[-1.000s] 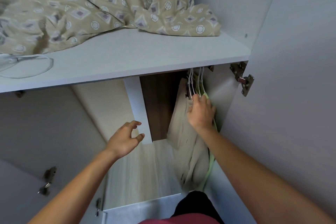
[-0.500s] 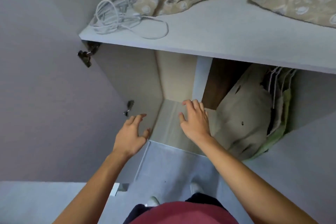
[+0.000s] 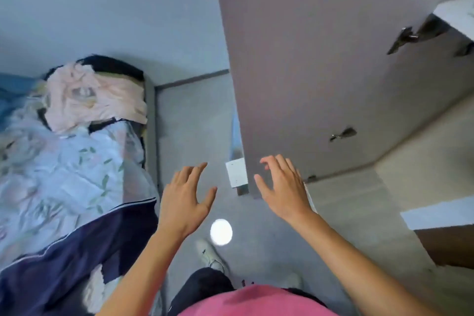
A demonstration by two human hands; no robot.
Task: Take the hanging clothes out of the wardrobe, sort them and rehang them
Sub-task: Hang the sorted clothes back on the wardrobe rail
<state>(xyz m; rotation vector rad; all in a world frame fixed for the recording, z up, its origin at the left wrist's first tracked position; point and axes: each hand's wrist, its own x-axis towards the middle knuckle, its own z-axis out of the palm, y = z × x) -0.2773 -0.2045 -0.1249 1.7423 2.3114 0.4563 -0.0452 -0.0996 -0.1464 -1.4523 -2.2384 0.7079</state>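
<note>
**Inspector A:** A grey floor (image 3: 195, 120) is filling centre frame, with a bed (image 3: 151, 120) lying at left under piled clothes (image 3: 95, 100), pale and navy. The wardrobe door (image 3: 320, 59) is standing open at upper right.

**Inspector B:** Hands?

**A:** The left hand (image 3: 183, 200) and right hand (image 3: 284, 190) are both hanging released, fingers spread, grasping nothing.

**B:** Change since the earlier frames?

**A:** The view is swinging from the wardrobe interior toward the bed; the right hand is no longer touching the hangers. The hanging garments are now out of view. I judge sorting at the bed is coming next.
</note>
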